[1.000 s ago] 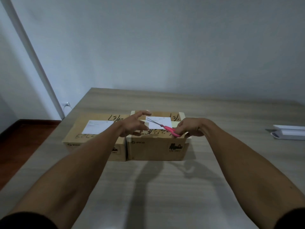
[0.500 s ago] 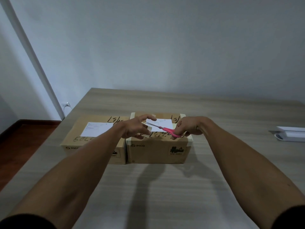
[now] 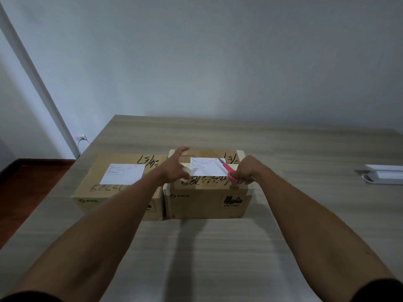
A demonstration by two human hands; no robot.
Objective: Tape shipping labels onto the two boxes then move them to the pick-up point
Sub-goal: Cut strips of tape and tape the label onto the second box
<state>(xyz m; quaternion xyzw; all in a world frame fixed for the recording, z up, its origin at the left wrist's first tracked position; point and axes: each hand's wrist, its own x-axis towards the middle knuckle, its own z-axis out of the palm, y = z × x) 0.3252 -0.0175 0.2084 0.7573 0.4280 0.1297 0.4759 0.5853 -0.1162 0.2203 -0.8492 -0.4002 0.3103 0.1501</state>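
Two brown cardboard boxes are sitting side by side on the wooden table (image 3: 218,247), touching, each scrawled with black marker. I am seeing a white shipping label (image 3: 123,173) lying flat on the left box (image 3: 104,190) and another label (image 3: 208,169) on the right box (image 3: 207,199), their long sides running left to right. My right hand (image 3: 247,170) is gripping pink-handled scissors (image 3: 229,171), blades pointing away and leftward over the right label. My left hand (image 3: 177,168) is hovering with fingers spread, holding nothing I can make out.
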